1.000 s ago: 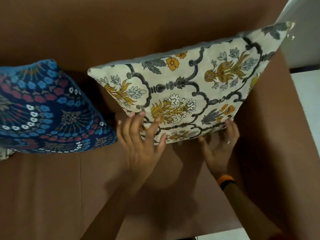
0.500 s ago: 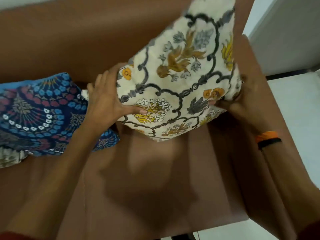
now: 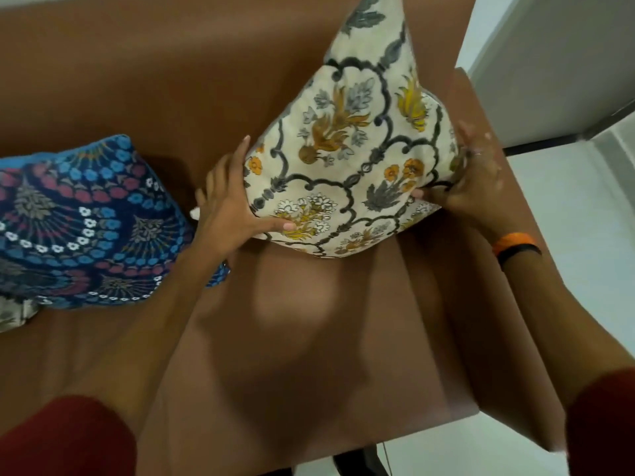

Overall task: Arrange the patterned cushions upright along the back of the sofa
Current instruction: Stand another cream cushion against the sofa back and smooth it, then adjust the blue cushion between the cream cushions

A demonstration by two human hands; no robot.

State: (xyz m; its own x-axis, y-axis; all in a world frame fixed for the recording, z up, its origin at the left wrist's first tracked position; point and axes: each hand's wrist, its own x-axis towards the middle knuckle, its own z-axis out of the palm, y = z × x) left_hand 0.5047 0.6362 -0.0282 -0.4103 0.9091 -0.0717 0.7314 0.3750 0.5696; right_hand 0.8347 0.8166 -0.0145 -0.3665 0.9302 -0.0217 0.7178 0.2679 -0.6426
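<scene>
- The cream floral cushion (image 3: 347,159) sat in the upper centre-right of the frame, clamped between both hands, its lower corner pointing down toward the brown sofa seat (image 3: 309,338); whether that corner touched the seat could not be told.
- It stood on a point like a diamond: its longest line ran from the lower corner near frame centre up and slightly right to the upper corner, which was cut off by the top edge of the frame.
- The printed face was turned toward the camera, and the back leaned toward the sofa backrest (image 3: 171,63).
- The left hand (image 3: 230,207) pressed flat on the cushion's left edge, fingers spread upward and thumb laid across the front face.
- The right hand (image 3: 470,180) gripped the right edge near the armrest (image 3: 515,235), thumb on the front, fingers wrapped behind; its outline was motion-blurred.
- Both hands lay about level at the cushion's widest part, neither clearly nearer, so the cushion lay straight ahead between them.
- My judgement: the coming move turned on rotating the diamond until one straight edge rested on the seat.
- The blue patterned cushion (image 3: 86,221) lay at the left of the frame, just beside the left wrist, slumped on the seat against the backrest rather than upright.
</scene>
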